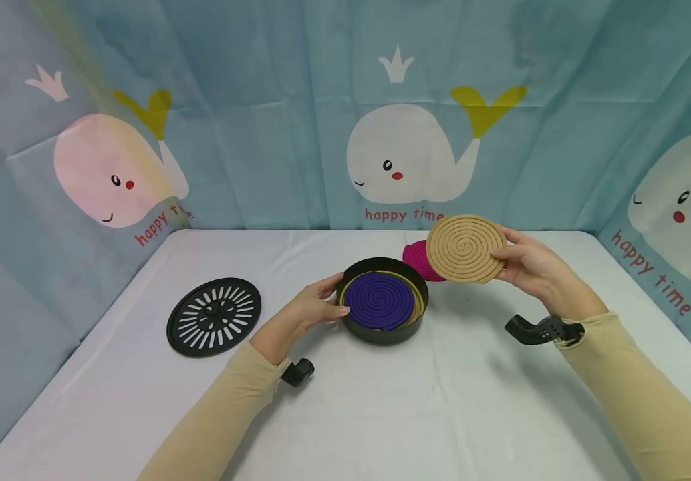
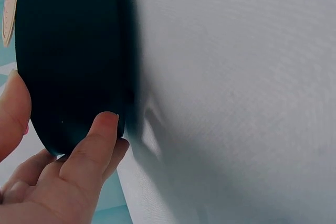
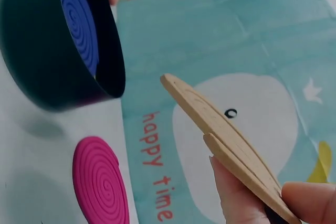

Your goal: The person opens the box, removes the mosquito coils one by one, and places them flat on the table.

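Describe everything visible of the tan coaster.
The tan coaster is a thin, round disc of spiral coil, perhaps rubber or felt; the coil's outer end makes a small step at the rim. The right-hand grip pinches its edge, thumb on the spiral face; nothing else visibly touches it. It is held tilted above the table, spiral face toward the head camera, partly hiding the pink coaster.

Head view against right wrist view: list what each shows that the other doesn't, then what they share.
Only the head view shows the slotted black disc and both beige sleeves. Only the right wrist view shows the tan coaster nearly edge-on and the pink coaster unobstructed. Both show the black container, the purple coaster in it, and the right hand holding the tan coaster.
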Tool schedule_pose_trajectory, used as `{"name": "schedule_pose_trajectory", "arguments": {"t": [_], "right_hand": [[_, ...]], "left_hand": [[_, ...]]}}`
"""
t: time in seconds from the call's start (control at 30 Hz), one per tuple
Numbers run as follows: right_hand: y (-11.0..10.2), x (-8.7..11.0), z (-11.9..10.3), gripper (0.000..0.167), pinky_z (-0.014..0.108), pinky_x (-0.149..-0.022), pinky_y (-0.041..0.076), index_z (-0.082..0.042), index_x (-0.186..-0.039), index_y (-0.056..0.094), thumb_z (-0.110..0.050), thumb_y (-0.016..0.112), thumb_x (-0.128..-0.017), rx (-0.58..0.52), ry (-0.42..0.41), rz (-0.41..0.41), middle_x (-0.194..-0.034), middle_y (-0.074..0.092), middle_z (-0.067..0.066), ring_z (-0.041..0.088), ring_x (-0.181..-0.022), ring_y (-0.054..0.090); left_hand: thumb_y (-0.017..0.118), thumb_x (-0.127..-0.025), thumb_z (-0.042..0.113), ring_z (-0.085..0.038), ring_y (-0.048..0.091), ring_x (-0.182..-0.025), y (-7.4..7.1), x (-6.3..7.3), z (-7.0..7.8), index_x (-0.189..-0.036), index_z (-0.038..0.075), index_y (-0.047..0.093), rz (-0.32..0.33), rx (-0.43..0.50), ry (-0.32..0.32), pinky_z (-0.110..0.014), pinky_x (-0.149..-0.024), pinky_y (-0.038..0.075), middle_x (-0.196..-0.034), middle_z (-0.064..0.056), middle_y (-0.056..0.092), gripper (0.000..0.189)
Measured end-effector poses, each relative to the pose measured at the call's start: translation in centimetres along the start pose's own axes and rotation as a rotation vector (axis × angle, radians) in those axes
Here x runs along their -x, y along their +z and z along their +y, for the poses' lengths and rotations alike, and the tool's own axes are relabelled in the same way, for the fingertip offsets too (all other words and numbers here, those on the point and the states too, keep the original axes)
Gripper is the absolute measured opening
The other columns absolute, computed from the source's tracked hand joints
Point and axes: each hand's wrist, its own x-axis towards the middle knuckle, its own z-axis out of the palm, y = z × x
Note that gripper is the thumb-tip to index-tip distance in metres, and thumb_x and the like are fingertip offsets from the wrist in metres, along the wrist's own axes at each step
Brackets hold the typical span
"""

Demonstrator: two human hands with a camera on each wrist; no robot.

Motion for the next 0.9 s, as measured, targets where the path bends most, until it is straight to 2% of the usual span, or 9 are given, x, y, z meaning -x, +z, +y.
{"name": "schedule_pose_trajectory", "arguments": {"t": [0.1, 0.4, 0.47, 0.5, 0.6, 0.7, 0.8, 0.9], "right_hand": [[-0.7, 0.0, -0.2, 0.078, 0.034, -0.078, 0.056, -0.02, -0.156, -0.009, 0.011, 0.033, -0.099, -0.025, -0.005, 0.012, -0.161, -0.012, 0.01, 0.013, -0.096, 0.066], [-2.8, -0.1, -0.4, 0.08, 0.033, -0.079, 0.055, -0.027, -0.156, -0.008, 0.012, 0.034, -0.1, -0.107, -0.021, 0.061, -0.161, -0.013, 0.001, 0.013, -0.093, 0.067], [-3.2, -0.2, -0.4, 0.08, 0.034, -0.08, 0.055, -0.029, -0.156, -0.007, 0.011, 0.034, -0.1, -0.139, -0.024, 0.068, -0.161, -0.013, -0.002, 0.014, -0.096, 0.067], [-3.3, -0.2, -0.5, 0.08, 0.034, -0.082, 0.055, -0.031, -0.156, -0.006, 0.011, 0.034, -0.1, -0.156, -0.024, 0.074, -0.161, -0.012, -0.004, 0.016, -0.104, 0.064], [-3.9, -0.2, -0.5, 0.079, 0.035, -0.092, 0.051, -0.034, -0.155, -0.003, 0.01, 0.033, -0.101, -0.205, -0.026, 0.103, -0.161, -0.009, -0.009, 0.015, -0.133, 0.042], [-4.3, -0.3, -0.5, 0.078, 0.035, -0.105, 0.035, -0.037, -0.154, -0.003, 0.01, 0.03, -0.101, -0.245, -0.032, 0.141, -0.16, -0.008, -0.012, 0.012, -0.144, 0.008], [-4.8, -0.5, -0.3, 0.078, 0.034, -0.108, 0.021, -0.039, -0.154, -0.003, 0.01, 0.027, -0.101, -0.305, -0.048, 0.179, -0.159, -0.006, -0.016, 0.012, -0.144, 0.002], [-5.5, -0.6, -0.2, 0.078, 0.034, -0.108, 0.02, -0.041, -0.153, -0.001, 0.011, 0.027, -0.101, -0.357, -0.06, 0.201, -0.159, -0.005, -0.018, 0.01, -0.144, 0.001]], "left_hand": [[0.064, -0.088, -0.01, -0.032, 0.023, -0.143, 0.0, 0.0, -0.1, -0.155, 0.016, 0.028, 0.002, 0.003, 0.003, -0.042, -0.103, 0.042, -0.16, -0.012, 0.019, 0.08], [0.065, -0.088, -0.01, -0.03, 0.025, -0.143, 0.1, 0.0, 0.0, -0.154, 0.017, 0.03, 0.008, 0.008, -0.012, -0.042, -0.102, 0.044, -0.159, -0.012, 0.02, 0.08], [0.064, -0.088, -0.01, -0.031, 0.025, -0.143, 0.1, 0.0, 0.0, -0.154, 0.017, 0.029, 0.009, 0.006, -0.011, -0.042, -0.101, 0.044, -0.159, -0.012, 0.02, 0.08], [0.064, -0.088, -0.01, -0.031, 0.025, -0.143, 0.1, 0.0, 0.0, -0.155, 0.016, 0.029, 0.008, 0.006, -0.009, -0.042, -0.101, 0.044, -0.159, -0.012, 0.02, 0.079], [0.063, -0.088, -0.01, -0.031, 0.025, -0.143, 0.1, 0.0, 0.1, -0.155, 0.016, 0.029, 0.01, 0.009, -0.006, -0.042, -0.102, 0.043, -0.159, -0.012, 0.02, 0.079], [0.064, -0.088, -0.01, -0.031, 0.025, -0.143, 0.0, 0.1, 0.1, -0.155, 0.016, 0.029, 0.011, 0.003, -0.008, -0.042, -0.102, 0.043, -0.159, -0.012, 0.02, 0.079], [0.064, -0.088, -0.01, -0.031, 0.024, -0.143, 0.0, 0.1, 0.2, -0.154, 0.016, 0.029, 0.016, -0.004, -0.012, -0.042, -0.102, 0.043, -0.159, -0.012, 0.021, 0.079], [0.065, -0.088, -0.01, -0.031, 0.024, -0.143, 0.0, 0.1, 0.2, -0.154, 0.016, 0.03, 0.02, -0.005, -0.016, -0.042, -0.102, 0.044, -0.159, -0.012, 0.021, 0.08]]}}
